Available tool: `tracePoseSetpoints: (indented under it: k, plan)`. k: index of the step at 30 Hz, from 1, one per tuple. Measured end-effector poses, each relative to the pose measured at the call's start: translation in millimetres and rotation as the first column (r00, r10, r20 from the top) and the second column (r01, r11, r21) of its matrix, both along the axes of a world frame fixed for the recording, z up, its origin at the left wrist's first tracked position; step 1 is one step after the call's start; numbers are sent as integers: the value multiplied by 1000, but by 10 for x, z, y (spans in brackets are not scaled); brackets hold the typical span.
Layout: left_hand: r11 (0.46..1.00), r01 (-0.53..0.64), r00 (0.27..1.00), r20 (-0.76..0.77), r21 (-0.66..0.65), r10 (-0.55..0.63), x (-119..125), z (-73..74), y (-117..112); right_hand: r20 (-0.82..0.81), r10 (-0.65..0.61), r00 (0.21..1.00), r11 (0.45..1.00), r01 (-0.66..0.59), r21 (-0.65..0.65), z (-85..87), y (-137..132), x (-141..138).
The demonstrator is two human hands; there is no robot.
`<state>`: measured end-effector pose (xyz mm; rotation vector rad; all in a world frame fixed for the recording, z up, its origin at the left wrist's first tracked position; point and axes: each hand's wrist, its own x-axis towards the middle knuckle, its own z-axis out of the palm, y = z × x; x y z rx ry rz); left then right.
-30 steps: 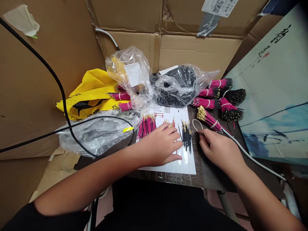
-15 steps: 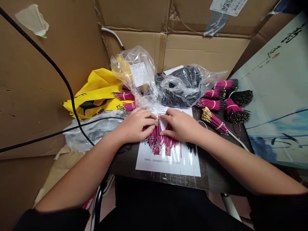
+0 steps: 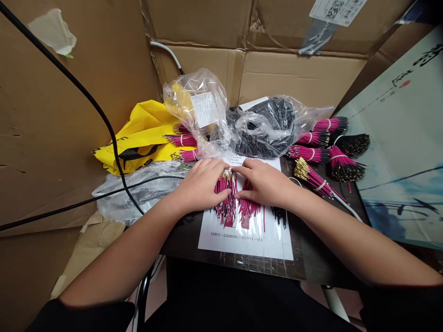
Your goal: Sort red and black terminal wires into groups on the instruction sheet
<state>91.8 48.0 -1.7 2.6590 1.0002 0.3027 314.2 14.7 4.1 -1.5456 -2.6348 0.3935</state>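
Loose, thin pink-and-black gold-tipped wires (image 3: pixel 224 210) lie on a white paper sheet (image 3: pixel 273 246), long axis running toward the person; the curled left hand (image 3: pixel 206 182) overlaps them, the curled right hand (image 3: pixel 265 182) borders them, grip unclear.

Magenta-and-black wires (image 3: pixel 224 210), loose, roughly parallel, gold tips at far end, beside left hand (image 3: pixel 204 184). Second magenta bunch (image 3: pixel 249 208) partly under right hand (image 3: pixel 268 182).

Two hands (image 3: pixel 206 184) over one paper sheet (image 3: pixel 238 251), and there they were: two loose pink wire piles (image 3: pixel 224 205), one black pile (image 3: pixel 279 216) on it, six tied bundles (image 3: pixel 345 163) right of it, three more bundles (image 3: pixel 185 139) back left, two clear bags (image 3: pixel 270 131) behind!
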Motion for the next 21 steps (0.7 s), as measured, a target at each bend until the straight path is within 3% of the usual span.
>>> tracePoseSetpoints:
  k: [9, 21]
  plan:
    - [998, -32, 999, -29, 53, 34, 51, -63, 3, -79, -26, 997, 999, 23, -40, 12, -9, 44]
    - [990, -127, 992, 5, 53, 127, 150, -88, -17, 66, -135, 989, 989, 130, 74, 12, -58, 20]
